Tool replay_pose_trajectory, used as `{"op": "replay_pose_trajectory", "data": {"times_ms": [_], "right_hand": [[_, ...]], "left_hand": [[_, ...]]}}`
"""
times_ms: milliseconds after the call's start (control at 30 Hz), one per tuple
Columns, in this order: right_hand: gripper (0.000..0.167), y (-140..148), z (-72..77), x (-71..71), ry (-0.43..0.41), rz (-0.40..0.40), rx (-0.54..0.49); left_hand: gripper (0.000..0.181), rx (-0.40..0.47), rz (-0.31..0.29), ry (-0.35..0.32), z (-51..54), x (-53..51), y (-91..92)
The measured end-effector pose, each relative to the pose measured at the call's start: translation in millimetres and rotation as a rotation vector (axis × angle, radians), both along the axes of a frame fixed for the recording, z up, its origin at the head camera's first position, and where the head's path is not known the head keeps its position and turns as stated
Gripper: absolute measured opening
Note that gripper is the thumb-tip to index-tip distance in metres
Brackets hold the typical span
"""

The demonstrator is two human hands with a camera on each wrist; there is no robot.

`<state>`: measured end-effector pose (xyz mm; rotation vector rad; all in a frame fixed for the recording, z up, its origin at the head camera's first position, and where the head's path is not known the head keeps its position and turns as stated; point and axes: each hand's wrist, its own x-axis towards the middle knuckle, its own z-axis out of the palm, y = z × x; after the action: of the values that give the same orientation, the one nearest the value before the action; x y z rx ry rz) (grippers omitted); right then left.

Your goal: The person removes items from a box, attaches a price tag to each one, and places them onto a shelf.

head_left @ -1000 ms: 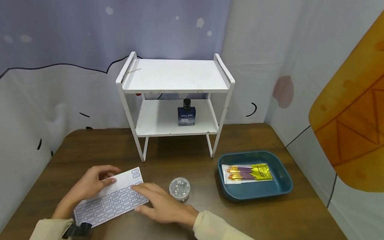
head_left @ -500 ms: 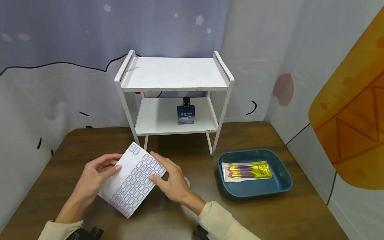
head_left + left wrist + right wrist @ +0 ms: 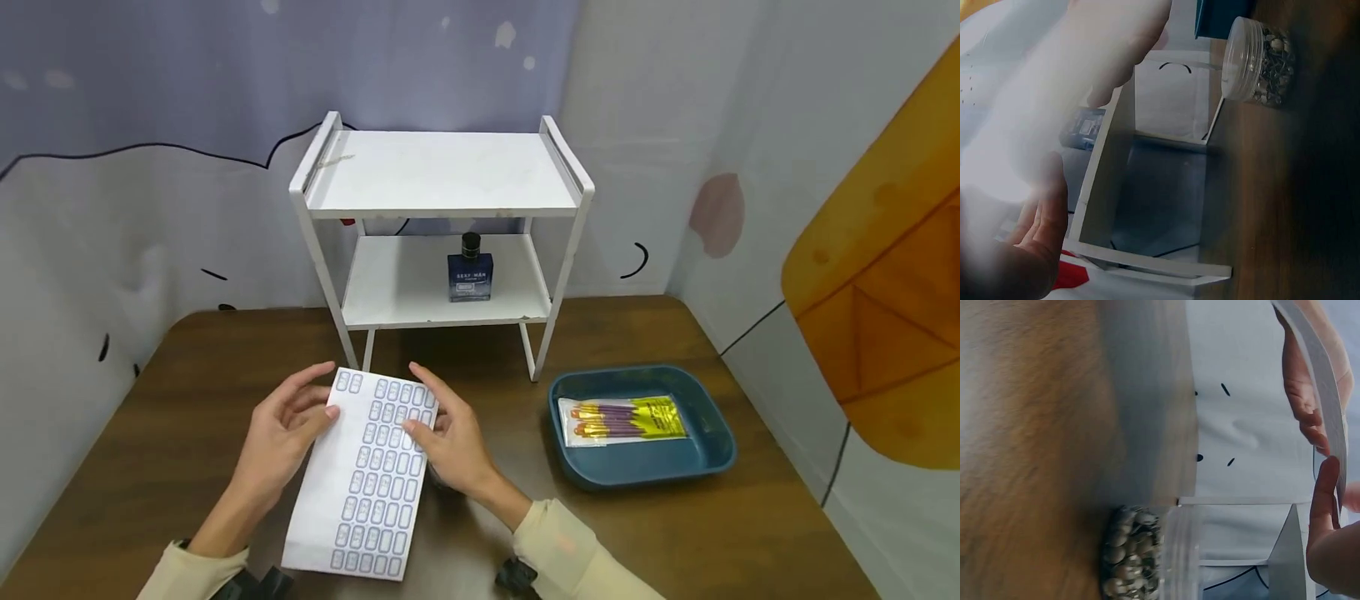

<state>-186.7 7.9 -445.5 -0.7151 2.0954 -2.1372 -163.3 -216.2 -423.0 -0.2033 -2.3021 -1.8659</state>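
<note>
Grips one printed panel [image 3: 360, 492] with left hand [image 3: 285, 429] and right hand [image 3: 454, 438] before one shelf unit [image 3: 442, 175], hiding one front foot. Shows one lower-tier bottle [image 3: 470, 278], one jar [image 3: 1260, 65] in front, one tray [image 3: 705, 446] front-right bearing one packet [image 3: 622, 421].

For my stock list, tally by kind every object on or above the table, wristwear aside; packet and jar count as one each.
Shelf units: 1
Trays: 1
Bottles: 1
Jars: 1
Packets: 1
Printed white pieces: 1
Total: 6
</note>
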Motion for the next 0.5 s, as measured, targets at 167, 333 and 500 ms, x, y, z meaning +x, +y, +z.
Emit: {"op": "replay_pose_trajectory", "data": {"times_ms": [167, 333, 500], "right_hand": [[0.071, 6, -4.2, -0.8, -0.048, 0.027, 0.003], [0.073, 10, -8.3, 0.7, -0.075, 0.065, 0.010], [0.073, 16, -14.0, 0.5, -0.080, 0.143, -0.014]], "left_hand": [[0.033, -0.061, -0.002, 0.037, -0.2, -0.8, 2.3], [0.034, -0.082, -0.070, 0.006, -3.6, -1.1, 2.7], [0.035, -0.048, -0.162, -0.026, -7.8, -2.5, 7.7]]}}
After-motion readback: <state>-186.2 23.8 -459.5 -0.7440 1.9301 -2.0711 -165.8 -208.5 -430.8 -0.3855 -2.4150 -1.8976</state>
